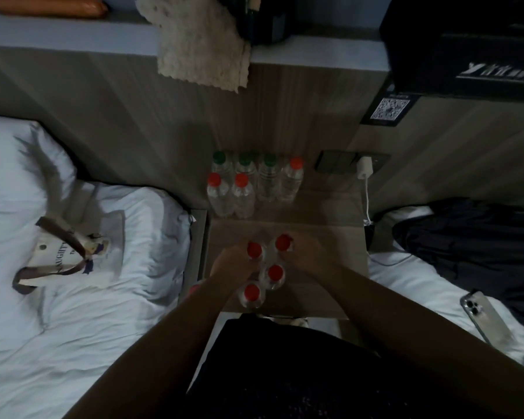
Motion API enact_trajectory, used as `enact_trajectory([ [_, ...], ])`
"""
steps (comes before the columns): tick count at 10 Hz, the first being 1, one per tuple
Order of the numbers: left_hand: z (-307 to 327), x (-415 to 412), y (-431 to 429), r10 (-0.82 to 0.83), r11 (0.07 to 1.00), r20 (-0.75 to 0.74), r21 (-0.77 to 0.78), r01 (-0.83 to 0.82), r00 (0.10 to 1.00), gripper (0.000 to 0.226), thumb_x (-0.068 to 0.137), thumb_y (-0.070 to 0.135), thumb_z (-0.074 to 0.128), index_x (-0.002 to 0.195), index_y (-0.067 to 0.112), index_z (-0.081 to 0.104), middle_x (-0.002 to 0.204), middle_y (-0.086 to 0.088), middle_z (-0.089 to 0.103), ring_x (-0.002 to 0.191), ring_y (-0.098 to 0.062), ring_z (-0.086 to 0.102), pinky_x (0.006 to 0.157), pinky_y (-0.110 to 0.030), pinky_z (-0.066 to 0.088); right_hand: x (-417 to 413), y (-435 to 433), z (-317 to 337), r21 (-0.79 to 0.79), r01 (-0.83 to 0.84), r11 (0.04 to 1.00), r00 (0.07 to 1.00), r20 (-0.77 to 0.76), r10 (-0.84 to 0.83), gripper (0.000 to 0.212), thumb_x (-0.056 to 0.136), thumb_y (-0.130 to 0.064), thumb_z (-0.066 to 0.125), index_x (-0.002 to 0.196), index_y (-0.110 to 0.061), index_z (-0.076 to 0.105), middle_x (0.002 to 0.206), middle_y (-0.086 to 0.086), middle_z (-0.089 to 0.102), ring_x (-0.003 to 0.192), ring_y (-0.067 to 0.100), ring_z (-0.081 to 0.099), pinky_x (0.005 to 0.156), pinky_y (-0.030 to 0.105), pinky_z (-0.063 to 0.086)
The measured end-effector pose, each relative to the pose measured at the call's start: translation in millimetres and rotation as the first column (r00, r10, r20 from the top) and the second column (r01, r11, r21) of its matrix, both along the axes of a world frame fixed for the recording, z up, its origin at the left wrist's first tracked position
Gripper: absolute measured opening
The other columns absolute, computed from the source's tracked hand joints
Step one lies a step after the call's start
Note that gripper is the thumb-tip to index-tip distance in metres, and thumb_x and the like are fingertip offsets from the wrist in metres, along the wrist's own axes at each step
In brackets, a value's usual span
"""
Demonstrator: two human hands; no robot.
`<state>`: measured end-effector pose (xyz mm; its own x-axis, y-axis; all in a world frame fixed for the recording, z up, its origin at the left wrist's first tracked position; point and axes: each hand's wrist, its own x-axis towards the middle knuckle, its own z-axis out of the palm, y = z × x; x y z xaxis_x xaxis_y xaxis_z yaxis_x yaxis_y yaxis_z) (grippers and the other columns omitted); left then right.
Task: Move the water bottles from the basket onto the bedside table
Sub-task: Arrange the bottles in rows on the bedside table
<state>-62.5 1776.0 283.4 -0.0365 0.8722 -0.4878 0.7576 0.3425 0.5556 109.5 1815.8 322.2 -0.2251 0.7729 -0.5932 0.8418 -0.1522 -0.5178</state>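
Note:
The wooden bedside table (324, 237) stands between two beds. At its back, against the wall, is a group of clear water bottles (254, 182) with green and red caps. Near the front edge stand several red-capped bottles close together. My left hand (232, 263) grips the one with its cap at the left (254, 250). My right hand (307, 254) holds the one at the back right (283, 242). Two more bottles (275, 273) (251, 292) stand between my wrists. Another red cap (194, 288) peeks out beside my left forearm. No basket is in view.
A cloth tote bag (73, 255) lies flat on the white bed at left. A phone (484, 313) and dark clothing (472, 237) lie on the right bed. A charger (364, 167) with a white cable hangs at the table's right. A towel (203, 40) drapes over the shelf above.

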Motion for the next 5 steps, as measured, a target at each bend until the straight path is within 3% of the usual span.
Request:
enact_trajectory([
  [1,-3,2,3,-0.025,1.0,-0.054,-0.016,0.024,0.998,0.022,0.091,0.033,0.053,0.1,0.015,0.061,0.09,0.0,0.066,0.082,-0.016,0.063,0.08,-0.036,0.054,0,2,-1,-0.004,-0.022,1.0,1.0,0.022,0.022,0.039,0.091,-0.024,0.058,0.128,-0.014,0.054,0.127,0.009,0.059,0.117,0.026,0.055,0.093,0.029,0.042],
  [3,2,7,12,-0.057,0.998,-0.168,-0.03,0.052,0.984,0.02,0.092,0.029,0.051,0.093,0.012,0.063,0.086,-0.002,0.065,0.076,-0.016,0.063,0.074,-0.033,0.055,-6,4,-16,-0.001,0.04,0.999,0.997,0.063,-0.04,0.033,0.087,-0.025,0.062,0.118,-0.015,0.061,0.117,0.008,0.063,0.109,0.028,0.059,0.09,0.035,0.047],
  [5,-3,3,14,-0.05,0.999,-0.125,0.004,0.051,0.991,0.017,0.093,0.024,0.049,0.091,0.014,0.063,0.087,-0.003,0.066,0.078,-0.018,0.064,0.076,-0.036,0.056,-11,5,-26,-0.012,0.077,0.997,0.996,0.049,-0.077,0.023,0.089,-0.019,0.06,0.11,-0.011,0.065,0.11,0.01,0.065,0.106,0.028,0.061,0.092,0.039,0.05],
])
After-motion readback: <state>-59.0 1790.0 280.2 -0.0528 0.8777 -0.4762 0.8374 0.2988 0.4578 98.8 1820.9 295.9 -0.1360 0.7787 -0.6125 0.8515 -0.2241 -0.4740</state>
